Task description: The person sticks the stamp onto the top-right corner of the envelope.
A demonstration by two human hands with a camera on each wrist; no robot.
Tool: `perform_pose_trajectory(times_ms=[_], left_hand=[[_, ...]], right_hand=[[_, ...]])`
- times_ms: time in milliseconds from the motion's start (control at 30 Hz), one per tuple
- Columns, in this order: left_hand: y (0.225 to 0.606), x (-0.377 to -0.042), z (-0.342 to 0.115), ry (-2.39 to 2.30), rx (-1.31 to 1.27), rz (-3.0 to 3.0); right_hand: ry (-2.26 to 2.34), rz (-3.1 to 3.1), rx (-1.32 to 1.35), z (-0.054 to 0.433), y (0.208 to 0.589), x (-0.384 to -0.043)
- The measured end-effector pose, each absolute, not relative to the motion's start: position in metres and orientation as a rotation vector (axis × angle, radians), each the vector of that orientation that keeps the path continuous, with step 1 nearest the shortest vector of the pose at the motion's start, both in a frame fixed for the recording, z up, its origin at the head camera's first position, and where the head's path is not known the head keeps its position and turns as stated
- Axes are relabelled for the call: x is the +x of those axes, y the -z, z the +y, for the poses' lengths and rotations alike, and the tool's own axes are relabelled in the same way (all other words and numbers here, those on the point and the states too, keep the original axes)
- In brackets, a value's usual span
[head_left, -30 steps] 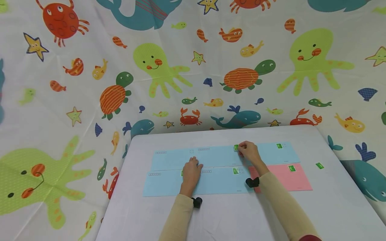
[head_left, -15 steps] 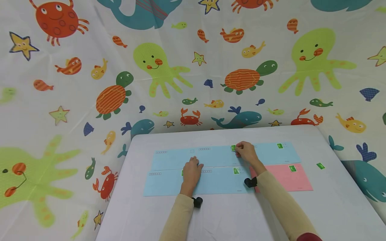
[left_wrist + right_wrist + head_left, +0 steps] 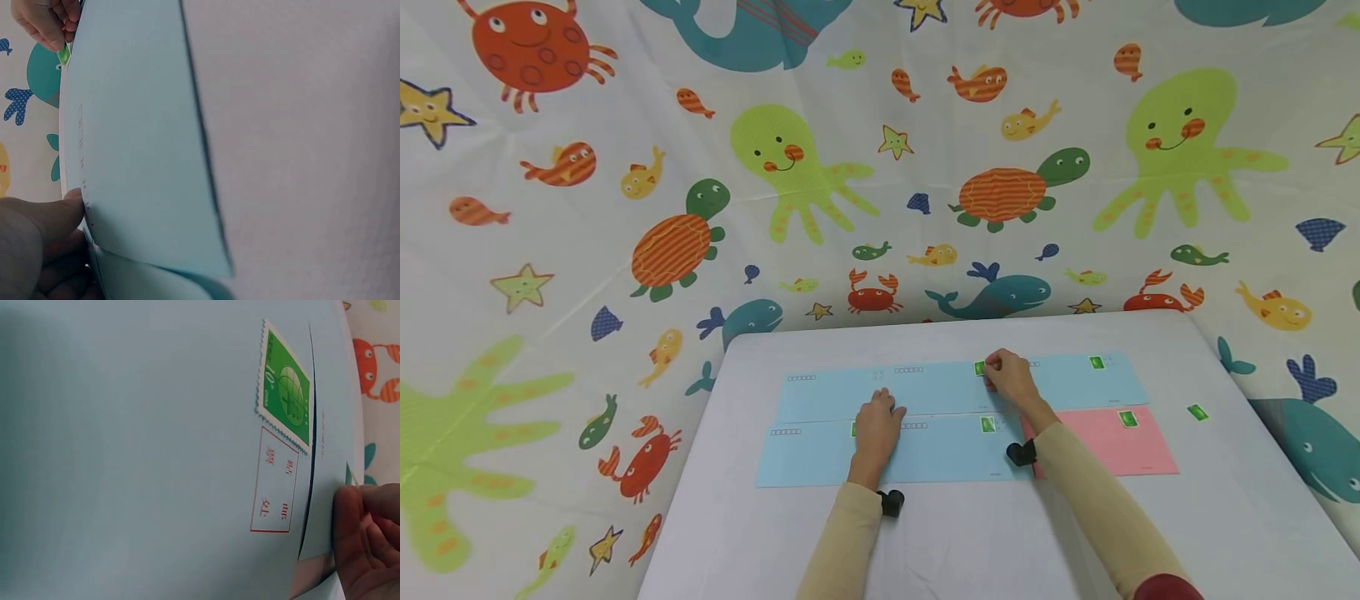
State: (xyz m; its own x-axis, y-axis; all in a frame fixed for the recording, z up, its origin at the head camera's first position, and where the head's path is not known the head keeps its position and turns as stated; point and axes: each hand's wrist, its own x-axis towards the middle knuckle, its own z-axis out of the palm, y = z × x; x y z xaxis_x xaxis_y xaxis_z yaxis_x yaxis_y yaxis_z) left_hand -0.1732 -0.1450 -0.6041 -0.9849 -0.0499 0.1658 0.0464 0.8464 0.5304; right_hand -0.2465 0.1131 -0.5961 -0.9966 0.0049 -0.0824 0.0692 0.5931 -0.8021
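Note:
My right hand (image 3: 1015,383) pinches a green stamp (image 3: 979,368) between thumb and fingertips, at the upper right corner of the back middle blue envelope (image 3: 936,390). In the right wrist view the fingers hide most of this stamp. My left hand (image 3: 877,429) rests on the envelopes where the front left blue envelope (image 3: 805,462) meets its neighbour. Part of a stamp (image 3: 853,430) shows beside that hand. The front middle blue envelope (image 3: 951,458) bears a green stamp (image 3: 286,387) just beside its red printed box.
A pink envelope (image 3: 1112,450) with a stamp (image 3: 1128,419) lies front right. Behind it is a blue envelope (image 3: 1075,387), also stamped (image 3: 1097,363). The back left blue envelope (image 3: 827,400) has a printed box at its corner. A loose stamp (image 3: 1197,412) lies on the white table (image 3: 1240,500).
The right hand has shifted slightly left along the envelope's top edge with the stamp between its fingers. The left hand stays in place.

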Motion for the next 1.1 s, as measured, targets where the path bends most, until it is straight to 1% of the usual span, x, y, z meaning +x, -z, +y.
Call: perform_pose_trajectory(times_ms=[600,833,1100], left_hand=[[0.6031,-0.1662,-0.1484,0.8,-0.007,-2.858],[0.6016,-0.1642,-0.1442,0.832,0.027,-2.86],[0.6044,-0.1667,-0.1407,0.835,0.041,-2.856]], right_hand=[[1.217,2.857,-0.067,0.1061,0.598,-0.2395],[1.147,2.867,-0.091,0.1074,0.5974,-0.2435],[1.064,2.937,-0.19,0.1085,0.5945,-0.2487]])
